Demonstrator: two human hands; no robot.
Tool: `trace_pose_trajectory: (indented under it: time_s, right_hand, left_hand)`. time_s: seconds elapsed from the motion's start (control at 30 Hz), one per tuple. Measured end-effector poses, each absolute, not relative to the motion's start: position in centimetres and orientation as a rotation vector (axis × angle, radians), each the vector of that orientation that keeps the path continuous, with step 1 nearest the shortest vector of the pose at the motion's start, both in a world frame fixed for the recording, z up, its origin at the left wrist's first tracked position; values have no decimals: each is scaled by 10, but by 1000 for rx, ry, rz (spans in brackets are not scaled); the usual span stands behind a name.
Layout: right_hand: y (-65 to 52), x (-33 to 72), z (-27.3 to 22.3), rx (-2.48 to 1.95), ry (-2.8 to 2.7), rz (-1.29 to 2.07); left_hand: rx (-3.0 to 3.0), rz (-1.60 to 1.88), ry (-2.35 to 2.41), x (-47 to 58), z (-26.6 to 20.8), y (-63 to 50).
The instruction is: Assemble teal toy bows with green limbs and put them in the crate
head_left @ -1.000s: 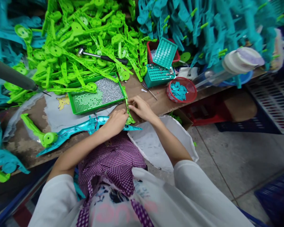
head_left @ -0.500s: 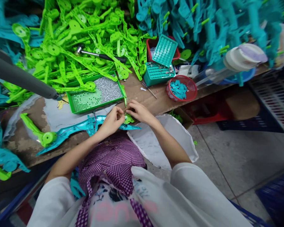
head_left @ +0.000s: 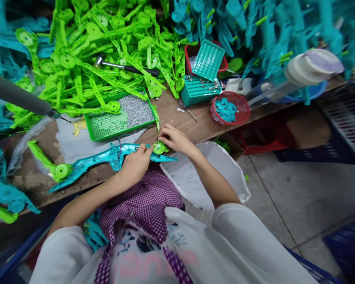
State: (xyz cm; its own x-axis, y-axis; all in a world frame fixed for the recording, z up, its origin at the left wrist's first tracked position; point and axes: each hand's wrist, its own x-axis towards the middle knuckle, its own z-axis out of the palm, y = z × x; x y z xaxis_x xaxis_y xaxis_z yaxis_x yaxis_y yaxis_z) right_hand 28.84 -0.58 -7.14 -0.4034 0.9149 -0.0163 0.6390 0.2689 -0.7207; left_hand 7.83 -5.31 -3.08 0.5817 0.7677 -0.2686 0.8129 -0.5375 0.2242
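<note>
A long blue plastic frame [head_left: 88,161] lies along the table's front edge. At its right end sits a green disc piece [head_left: 159,148], and a slim green arm [head_left: 156,118] points up from near it toward the tray. My left hand [head_left: 137,162] rests over the frame, its fingers pinched at the disc's left side. From the right, my right hand [head_left: 176,139] reaches in with fingers curled together just above the disc, by the arm's lower tip. Whatever lies between the fingertips is too small to make out. Another green arm [head_left: 43,157] joins the frame's left end.
A green tray [head_left: 121,133] of small metal pieces stands behind the frame. Beyond lie heaped green parts [head_left: 85,51], a hammer [head_left: 127,69] and blue parts [head_left: 278,43]. To the right are a screwdriver [head_left: 191,113] and a red basket [head_left: 243,108]. A grey tool [head_left: 20,94] juts in from the left.
My left hand has moved slightly down and left, uncovering more of the green disc. My right hand stays nearly in place above it. The grey tool at the left sits further left.
</note>
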Motion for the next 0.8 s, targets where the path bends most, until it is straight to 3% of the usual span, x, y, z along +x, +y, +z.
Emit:
trace_pose_trajectory:
  time_s: [0.2, 0.37, 0.8]
  right_hand:
    - [-6, 288, -74, -1399, -2140, 917]
    - [-8, 289, -72, -1383, -2143, 904]
    - [-18, 284, -63, -1469, -2233, 804]
  left_hand:
    - [2778, -349, 1115, 72, -31, -47]
    - [2884, -248, 946, 60, -36, -43]
    - [2634, -66, 946, 63, -40, -35]
